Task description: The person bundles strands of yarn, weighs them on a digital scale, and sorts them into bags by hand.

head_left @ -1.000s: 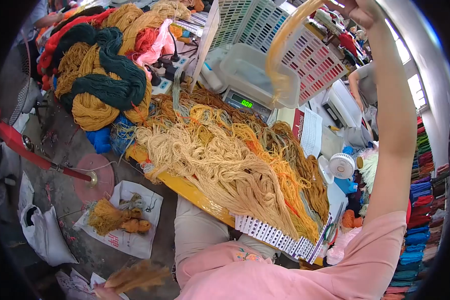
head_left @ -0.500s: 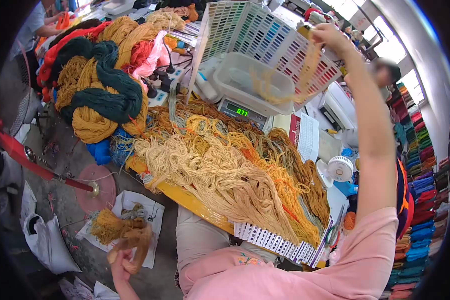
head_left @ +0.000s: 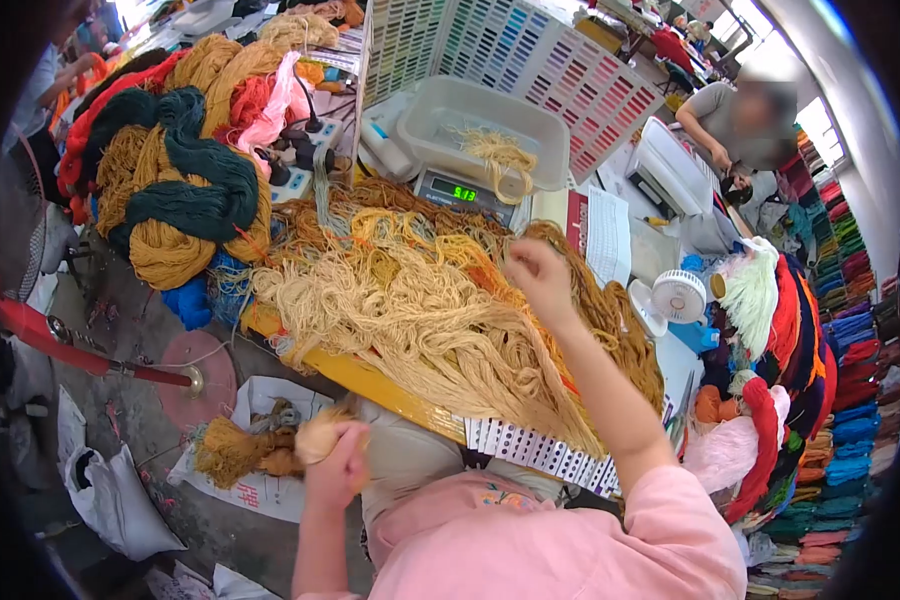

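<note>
My left hand (head_left: 338, 455) is closed round a tan yarn bundle (head_left: 320, 436), low in front of my legs; its outline is partly blurred. Over the big heap of yarn, my right hand (head_left: 542, 278) has its fingers curled, and whatever they may hold is hidden. Beneath and left of it spread cream strands (head_left: 390, 315), with orange yarn (head_left: 470, 265) and brown yarn (head_left: 625, 365) alongside. Behind the heap, a translucent plastic tub (head_left: 430, 110) rests on a digital scale (head_left: 463, 195) with a lit green display. Loose pale yellow yarn (head_left: 500, 155) lies in the tub, one loop over its rim.
Colour-sample boards (head_left: 540, 70) stand behind the tub. Thick skeins (head_left: 200, 170) are piled at left, near a red metal bar (head_left: 80, 345). A small white fan (head_left: 678, 297) and more coloured yarn (head_left: 750, 300) are on the right. Another person (head_left: 710, 110) is at the back right.
My right hand has come down from above the tub to the heap. The yarn it held now lies in the tub, and the display reading has changed. My left hand has moved up and right with yarn.
</note>
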